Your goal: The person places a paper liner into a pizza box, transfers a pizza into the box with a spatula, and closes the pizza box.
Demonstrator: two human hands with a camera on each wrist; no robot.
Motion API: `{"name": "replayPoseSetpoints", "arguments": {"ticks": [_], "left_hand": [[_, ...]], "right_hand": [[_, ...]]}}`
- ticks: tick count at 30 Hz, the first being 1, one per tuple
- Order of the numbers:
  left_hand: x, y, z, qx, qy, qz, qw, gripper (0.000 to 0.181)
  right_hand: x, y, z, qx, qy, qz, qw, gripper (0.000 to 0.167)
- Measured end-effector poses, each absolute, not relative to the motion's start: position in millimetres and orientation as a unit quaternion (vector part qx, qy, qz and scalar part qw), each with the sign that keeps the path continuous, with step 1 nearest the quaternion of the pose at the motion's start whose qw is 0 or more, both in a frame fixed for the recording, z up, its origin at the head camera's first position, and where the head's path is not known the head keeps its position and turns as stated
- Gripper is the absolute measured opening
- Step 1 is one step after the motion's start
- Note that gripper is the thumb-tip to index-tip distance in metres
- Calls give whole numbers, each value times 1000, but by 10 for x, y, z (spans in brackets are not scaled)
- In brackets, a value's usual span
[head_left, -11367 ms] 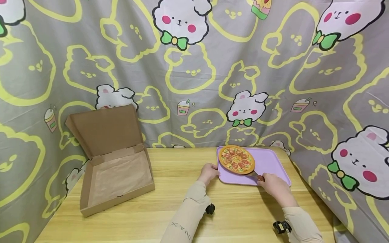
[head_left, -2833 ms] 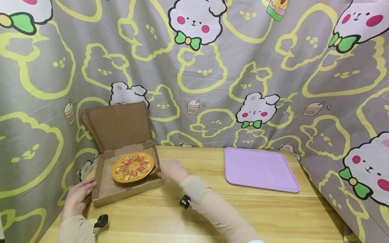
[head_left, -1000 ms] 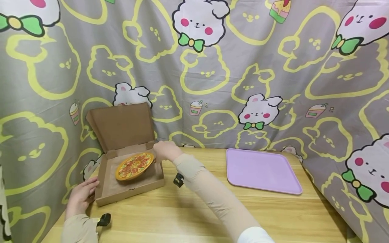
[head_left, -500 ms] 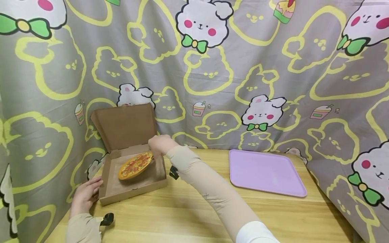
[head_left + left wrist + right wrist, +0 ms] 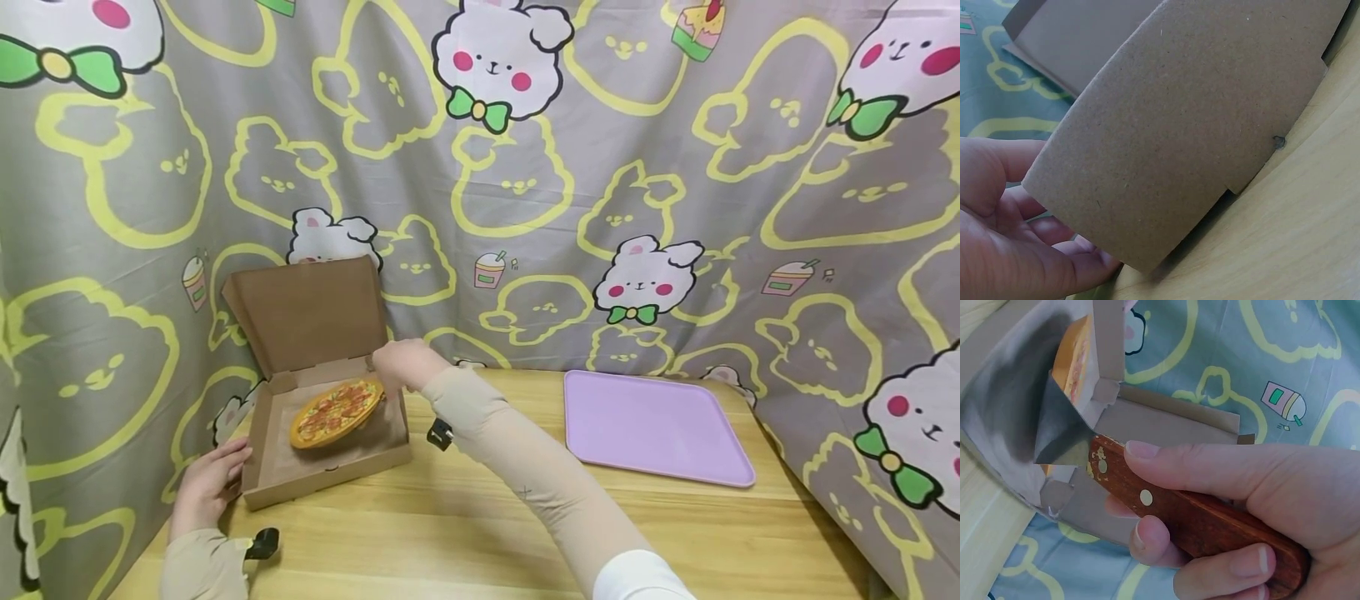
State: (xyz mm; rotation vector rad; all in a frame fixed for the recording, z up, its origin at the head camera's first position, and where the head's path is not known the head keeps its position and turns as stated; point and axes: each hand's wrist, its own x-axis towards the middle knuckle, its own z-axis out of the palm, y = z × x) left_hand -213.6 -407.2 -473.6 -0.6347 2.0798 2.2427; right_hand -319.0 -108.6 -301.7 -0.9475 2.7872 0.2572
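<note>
My right hand grips the wooden handle of a metal spatula over the right side of an open cardboard pizza box. The round pizza is inside the box, tilted, with its right side raised and its left edge low. The blade meets the pizza's underside in the right wrist view; in the head view the spatula is mostly hidden. At the box's front left corner, the fingers of my left hand rest against the outer wall.
The box lid stands up at the back, near a patterned curtain that encloses the table. A purple tray lies on the wooden table at the right.
The pizza has passed from the purple tray into the box, and my left hand from the tray to the box. Over the last second my right hand rose slightly, tilting the pizza more.
</note>
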Motion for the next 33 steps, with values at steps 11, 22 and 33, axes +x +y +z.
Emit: {"name": "replayPoseSetpoints", "arguments": {"ticks": [11, 22, 33], "left_hand": [[-2129, -4081, -4757, -216, 664, 716, 8, 35], [-2130, -4089, -4728, -225, 645, 730, 10, 38], [-2131, -4076, -4729, -221, 635, 740, 19, 38]], "right_hand": [[-3116, -850, -3117, -299, 946, 78, 98, 7], [-2983, -717, -3249, -311, 946, 70, 59, 16], [-2869, -662, -3338, -307, 949, 69, 36, 38]]}}
